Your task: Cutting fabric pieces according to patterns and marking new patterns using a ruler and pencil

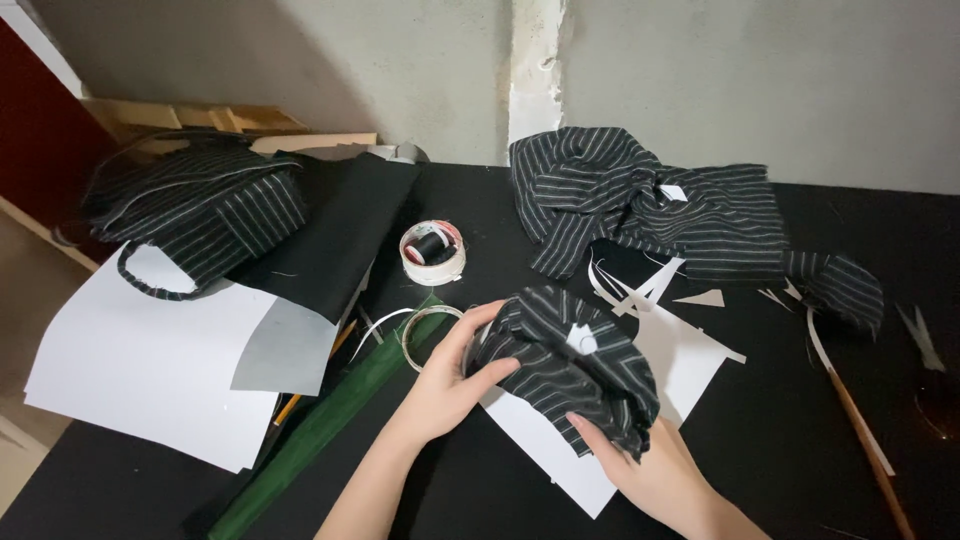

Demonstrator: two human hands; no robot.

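Note:
My left hand [450,380] grips the left side of a bunched piece of black fabric with thin white stripes [570,365], thumb on top of the cloth. My right hand [645,470] holds the same piece from below at its lower right edge. The fabric sits over a white paper sheet [680,360] on a black table [780,440]. A small white tag shows on top of the cloth.
A larger striped fabric heap [650,205] lies behind. At left are a striped bag-like piece [195,205], plain black cloth [340,225] and big white paper [150,360]. A tape roll holding a black thread spool [433,252], a green ruler [340,410], a wooden stick [865,430] and scissors [920,340] lie around.

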